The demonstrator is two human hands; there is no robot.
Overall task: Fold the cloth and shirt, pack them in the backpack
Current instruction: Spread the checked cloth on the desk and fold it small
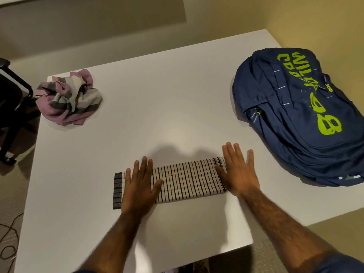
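- So the cloth [187, 180] sits near the front middle of the white table [157, 95], folded into a long narrow strip running left to right.
- It's off-white with thin dark lines all over, plus a dark grey band at its left end.
- Left hand [137, 186] lies flat on the left part, fingers straight and close together, thumb out to the side.
- Right hand [238, 172] is flat on the right end, fingers straight and a bit spread, partly over the table.
- Neither hand is gripping anything, just palms down.
- Shirt [69, 97] is a crumpled heap at the far left corner, with pink, grey and cream stripes.
- Backpack [295, 115] lies on the right side, navy with lime-green lettering, well apart from the cloth.
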